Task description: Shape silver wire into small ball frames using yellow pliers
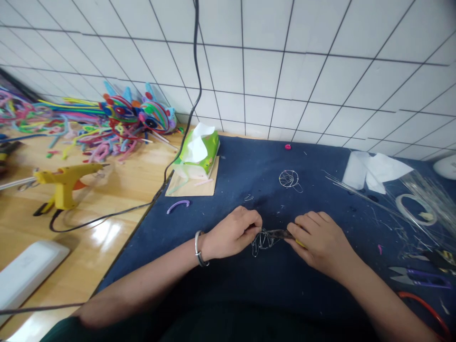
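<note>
My left hand [237, 231] pinches the left side of a small frame of bent silver wire [262, 241] above the dark blue cloth. Fingers closed, my right hand [317, 242] grips pliers [281, 233] with dark jaws and a bit of yellow handle showing. The jaws point left and meet the upper right part of the wire frame. Most of the pliers' handle is hidden in my palm. Beyond my hands, a round wire piece [289, 178] with thin wire across it lies on the cloth.
Left: yellow glue gun [64, 185], tissue pack [199, 149], purple curved piece [178, 205], and colourful pipe cleaners [103, 137] by the tiled wall. Right: loose wires [434, 204], a white ring-shaped coil [402, 209], purple-handled snips [423, 278]. A black cable [194, 102] hangs down the wall.
</note>
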The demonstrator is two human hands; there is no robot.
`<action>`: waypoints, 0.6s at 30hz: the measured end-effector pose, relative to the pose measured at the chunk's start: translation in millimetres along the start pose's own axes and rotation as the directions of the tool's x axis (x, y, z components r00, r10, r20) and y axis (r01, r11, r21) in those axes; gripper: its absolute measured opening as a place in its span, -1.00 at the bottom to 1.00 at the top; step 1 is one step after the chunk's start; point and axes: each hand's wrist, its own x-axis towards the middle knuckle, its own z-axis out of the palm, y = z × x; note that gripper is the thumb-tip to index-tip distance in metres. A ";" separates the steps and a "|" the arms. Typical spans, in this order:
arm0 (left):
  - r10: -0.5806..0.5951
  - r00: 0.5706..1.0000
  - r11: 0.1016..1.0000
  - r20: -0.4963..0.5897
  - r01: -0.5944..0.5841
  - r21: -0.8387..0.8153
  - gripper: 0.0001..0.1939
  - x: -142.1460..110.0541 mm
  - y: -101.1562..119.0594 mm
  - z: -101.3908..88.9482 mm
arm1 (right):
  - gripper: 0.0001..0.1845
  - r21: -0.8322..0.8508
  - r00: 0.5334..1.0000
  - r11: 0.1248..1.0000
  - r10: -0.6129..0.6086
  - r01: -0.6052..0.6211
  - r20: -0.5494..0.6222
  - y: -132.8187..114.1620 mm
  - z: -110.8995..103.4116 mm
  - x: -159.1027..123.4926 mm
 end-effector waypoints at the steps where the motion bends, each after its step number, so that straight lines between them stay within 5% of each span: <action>1: -0.009 1.000 1.000 -0.004 0.009 -0.016 -0.89 0.0 -0.5 -0.2 | -0.84 0.019 1.000 1.000 0.009 -0.009 0.003 0.4 0.3 0.0; 5: -0.062 0.998 0.988 -0.008 0.060 -0.140 -0.89 -0.1 -3.2 -1.0 | -0.85 0.231 0.997 0.970 0.081 -0.080 0.005 3.7 1.9 -1.6; 8: -0.087 0.996 0.954 0.020 0.089 -0.287 -0.89 0.1 -4.1 -1.7 | -0.83 0.465 0.980 0.866 0.196 -0.182 0.019 3.5 3.4 -1.9; 14: -0.083 0.996 0.859 0.045 0.094 -0.503 -0.87 -0.1 -2.7 0.0 | -0.82 0.775 0.868 0.434 0.406 -0.459 0.287 -15.0 10.2 6.0; 18: -0.075 0.997 0.833 0.016 0.072 -0.548 -0.86 -0.4 -0.5 4.0 | -0.79 0.855 0.839 0.119 0.303 -0.504 0.452 -31.0 15.8 13.5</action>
